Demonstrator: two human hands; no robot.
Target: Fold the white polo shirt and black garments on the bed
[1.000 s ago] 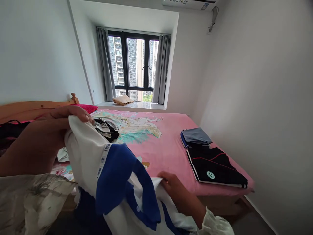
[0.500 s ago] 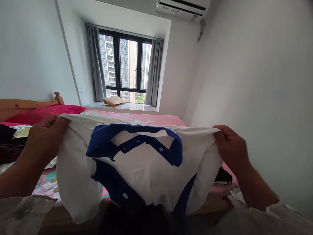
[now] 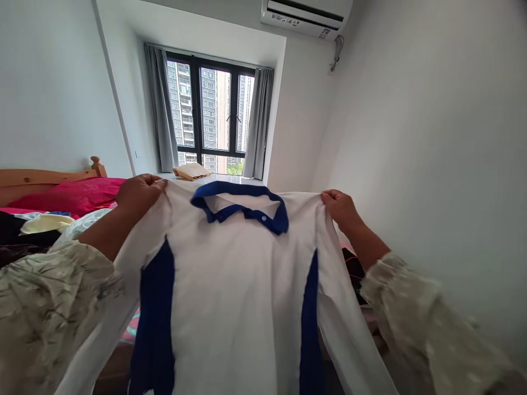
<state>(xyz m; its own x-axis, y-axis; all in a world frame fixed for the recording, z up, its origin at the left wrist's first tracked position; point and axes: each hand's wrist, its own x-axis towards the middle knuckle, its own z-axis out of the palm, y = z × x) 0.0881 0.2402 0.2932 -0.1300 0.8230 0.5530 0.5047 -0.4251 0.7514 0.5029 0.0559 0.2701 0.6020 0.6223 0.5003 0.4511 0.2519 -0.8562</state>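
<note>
A white long-sleeved polo shirt (image 3: 234, 274) with a blue collar and dark blue side panels hangs spread out in front of me. My left hand (image 3: 142, 192) pinches it at one shoulder, fingers closed on the cloth. At the opposite shoulder my right hand (image 3: 338, 204) grips the fabric the same way. Its collar stands between my hands, with a small button at the front. Both sleeves drop down at the sides, and the lower hem is outside the view.
Behind the shirt is a bed with a wooden headboard (image 3: 49, 178) and a red pillow (image 3: 82, 197). Mixed clothes (image 3: 24, 230) lie at the left, and dark folded clothing (image 3: 353, 269) at the right. A tan bundle (image 3: 192, 171) rests on the window sill.
Both hands have moved farther away and closer together, a little higher. The shirt, bunched and folded before, now hangs down open with its front and side panels showing.
</note>
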